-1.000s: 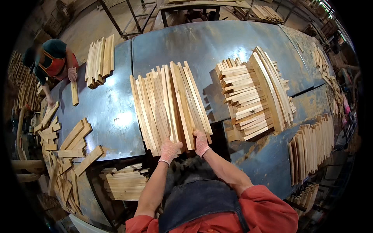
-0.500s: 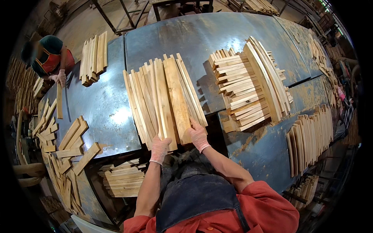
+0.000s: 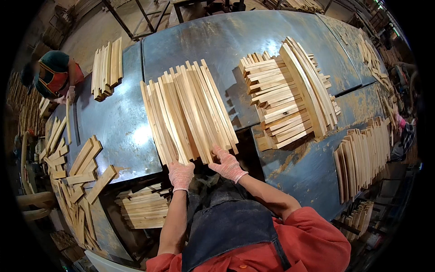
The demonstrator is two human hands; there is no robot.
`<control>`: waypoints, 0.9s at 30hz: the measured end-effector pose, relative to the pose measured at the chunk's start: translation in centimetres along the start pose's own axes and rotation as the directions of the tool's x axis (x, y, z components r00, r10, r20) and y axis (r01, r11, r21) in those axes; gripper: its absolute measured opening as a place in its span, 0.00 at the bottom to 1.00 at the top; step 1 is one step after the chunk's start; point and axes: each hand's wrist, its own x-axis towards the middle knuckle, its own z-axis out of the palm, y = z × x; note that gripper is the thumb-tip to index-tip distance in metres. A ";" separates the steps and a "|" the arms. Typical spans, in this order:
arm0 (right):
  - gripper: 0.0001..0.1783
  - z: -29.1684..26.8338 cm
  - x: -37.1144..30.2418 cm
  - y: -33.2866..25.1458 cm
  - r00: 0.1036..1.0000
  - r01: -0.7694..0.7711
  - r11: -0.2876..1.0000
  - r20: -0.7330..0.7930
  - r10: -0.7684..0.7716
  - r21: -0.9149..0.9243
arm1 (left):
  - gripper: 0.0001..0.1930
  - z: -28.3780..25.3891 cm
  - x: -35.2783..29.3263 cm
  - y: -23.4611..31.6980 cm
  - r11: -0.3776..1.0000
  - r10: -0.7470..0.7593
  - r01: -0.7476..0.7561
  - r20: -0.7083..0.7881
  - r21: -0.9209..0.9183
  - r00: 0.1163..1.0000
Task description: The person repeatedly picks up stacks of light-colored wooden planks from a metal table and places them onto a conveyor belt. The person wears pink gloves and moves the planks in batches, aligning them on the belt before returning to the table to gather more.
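A row of pale wooden slats (image 3: 181,104) lies side by side on the blue-grey metal table, their near ends reaching its front edge. Both my hands wear pinkish-white knit gloves. My left hand (image 3: 181,176) is closed on the near ends of slats left of the row's middle; its fingertips are partly hidden. At the near end right of the middle, my right hand (image 3: 228,166) grips a slat, thumb at the end and fingers over the top. A slight gap shows between the slats in front of my two hands.
On the right stands a crosswise slat stack (image 3: 278,99) with long curved slats (image 3: 306,86) on top. Another row (image 3: 362,156) lies farther right. Loose short pieces (image 3: 86,181) are scattered left. Beyond, a co-worker (image 3: 59,75) handles a slat. More slats (image 3: 142,206) sit below the table edge.
The broad board under my right hand no longer lies face up; the slats there now show narrow edges. My right hand has shifted to the near ends, and my left hand slightly left.
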 end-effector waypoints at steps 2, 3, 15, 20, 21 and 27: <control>0.47 -0.9 -0.7 -0.3 0.998 -0.052 0.989 0.054 0.045 0.141 | 0.35 0.6 -0.5 0.1 0.998 0.064 -0.066 -0.103 -0.024 0.993; 0.45 -1.5 -1.1 -0.4 0.992 -0.114 0.960 0.089 0.094 0.257 | 0.34 0.8 -0.7 0.0 0.995 0.092 -0.099 -0.157 -0.032 0.983; 0.40 0.1 1.9 -1.4 0.987 -0.027 0.976 -0.157 -0.008 -0.217 | 0.23 2.1 1.5 -4.3 0.779 0.041 -0.075 -0.068 -0.623 0.997; 0.54 4.9 6.2 -7.0 0.996 -0.026 0.832 -0.087 -0.027 -0.554 | 0.24 2.2 1.1 -4.2 0.884 0.029 -0.086 -0.129 -0.459 0.991; 0.56 5.8 6.5 -6.9 0.992 -0.043 0.808 -0.119 -0.034 -0.587 | 0.24 2.1 0.9 -4.7 0.866 0.021 -0.068 -0.099 -0.495 0.995; 0.52 1.9 8.3 -5.9 0.996 -0.093 0.936 -0.032 0.087 -0.340 | 0.26 2.8 -0.3 -4.6 0.881 0.055 -0.082 -0.071 -0.467 0.996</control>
